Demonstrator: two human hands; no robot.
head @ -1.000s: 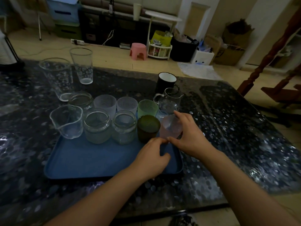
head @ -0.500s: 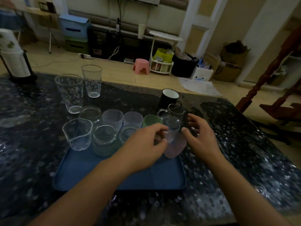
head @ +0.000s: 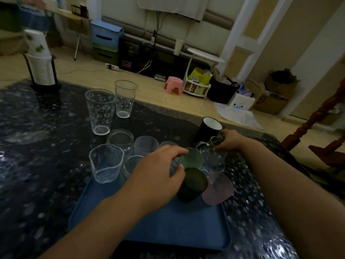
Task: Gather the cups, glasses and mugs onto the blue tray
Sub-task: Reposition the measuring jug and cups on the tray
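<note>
The blue tray (head: 168,227) lies on the dark table and holds several cups at its far end: a clear spouted cup (head: 106,163), jars, frosted cups, a light green cup (head: 193,157), a dark green cup (head: 194,184) and a pink cup (head: 218,191). My left hand (head: 160,172) hovers over the jars, and its spread fingers touch the light green cup's rim. My right hand (head: 229,141) grips the clear glass mug (head: 211,154) at the tray's far right corner. Beyond the tray stand a black mug (head: 209,128) and two tall glasses (head: 100,111) (head: 124,98).
A stack of paper cups in a black holder (head: 42,68) stands at the table's far left. The table's far edge (head: 168,109) runs just behind the tall glasses and the black mug. A wooden chair (head: 317,128) is at the right.
My right hand has left the pink cup, which now stands on the tray, and reached back to the glass mug. My left hand has moved toward the green cup. The camera tilted up.
</note>
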